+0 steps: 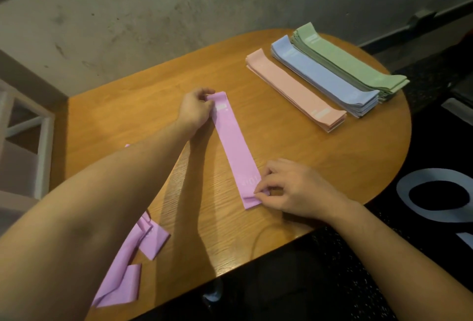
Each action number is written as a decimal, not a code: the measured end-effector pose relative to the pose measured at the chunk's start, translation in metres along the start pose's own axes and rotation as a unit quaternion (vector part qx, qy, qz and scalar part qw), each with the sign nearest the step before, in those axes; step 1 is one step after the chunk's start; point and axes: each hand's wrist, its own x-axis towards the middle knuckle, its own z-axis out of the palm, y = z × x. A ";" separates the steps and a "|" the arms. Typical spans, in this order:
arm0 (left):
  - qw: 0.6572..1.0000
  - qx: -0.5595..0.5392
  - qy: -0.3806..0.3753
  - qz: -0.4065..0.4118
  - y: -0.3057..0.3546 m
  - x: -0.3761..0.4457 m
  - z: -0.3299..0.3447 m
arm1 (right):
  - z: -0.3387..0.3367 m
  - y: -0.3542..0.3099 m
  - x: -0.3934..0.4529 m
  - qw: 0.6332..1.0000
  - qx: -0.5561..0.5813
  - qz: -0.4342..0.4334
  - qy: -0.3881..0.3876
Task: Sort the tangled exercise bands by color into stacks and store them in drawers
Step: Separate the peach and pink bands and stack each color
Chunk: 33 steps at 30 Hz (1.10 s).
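Both hands pinch the ends of one purple band laid flat on the wooden desk.

The left hand [195, 109] has its grip pressed together on the far end of the purple band [234, 149], fingers curled round the fold; the right hand [289, 187] has its grip pinching the near end between thumb and fingertips. The band lies straight between the two grips on the desk [294, 146]. Beyond the right grip and well apart from it sit three neat stacks side by side: the pink stack [294, 90] nearest, the blue stack [325, 76] next, the green stack [350, 63] farthest. Under the left forearm, nearer the person than the left grip, lie loose purple bands [130, 256] in a tangle.
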 end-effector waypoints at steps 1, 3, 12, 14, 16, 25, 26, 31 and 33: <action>1.000 -0.001 0.000 0.002 -0.001 0.001 0.000 | 0.001 -0.001 0.000 1.000 -0.003 -0.016 0.005; 1.000 0.008 0.001 0.006 -0.002 0.000 0.001 | 0.002 -0.002 0.000 0.999 -0.013 -0.038 0.000; 0.996 0.075 0.008 0.049 -0.002 -0.001 -0.002 | 0.002 -0.004 -0.001 1.000 0.008 -0.016 -0.008; 0.996 0.066 0.022 0.057 -0.001 -0.005 -0.009 | -0.002 -0.008 0.003 1.000 0.019 0.002 -0.013; 0.995 0.053 0.037 0.070 -0.001 -0.014 -0.019 | -0.005 -0.014 0.009 0.999 0.028 0.012 -0.022; 0.980 0.063 0.099 0.161 -0.043 -0.079 -0.085 | 0.016 -0.057 0.034 0.997 0.081 0.015 0.001; 0.978 0.068 0.103 0.168 -0.052 -0.091 -0.094 | 0.022 -0.062 0.038 0.996 0.092 0.018 0.007; 0.966 0.122 0.116 0.198 -0.107 -0.144 -0.136 | 0.055 -0.084 0.058 0.990 0.140 0.033 -0.002; 0.966 0.128 0.125 0.188 -0.128 -0.159 -0.147 | 0.067 -0.093 0.068 0.990 0.135 0.031 -0.011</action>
